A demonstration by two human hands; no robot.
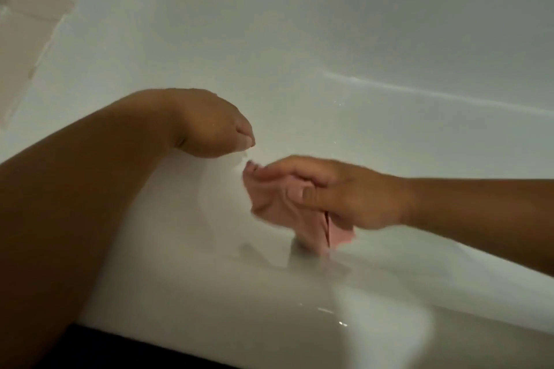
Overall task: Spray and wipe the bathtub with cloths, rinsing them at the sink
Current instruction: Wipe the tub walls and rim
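One pink cloth (269, 207) bunched in the right hand (344, 192), mid-frame, low in the bathtub (359, 24). Left hand (215, 126) loosely curled, empty, just upper-left of it. Wadded like that, could easily skip patches or slip loose.

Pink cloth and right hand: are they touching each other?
Touching. The head view shows the right hand gripping the cloth, thumb pressed on the fabric, fingers laid over its top.
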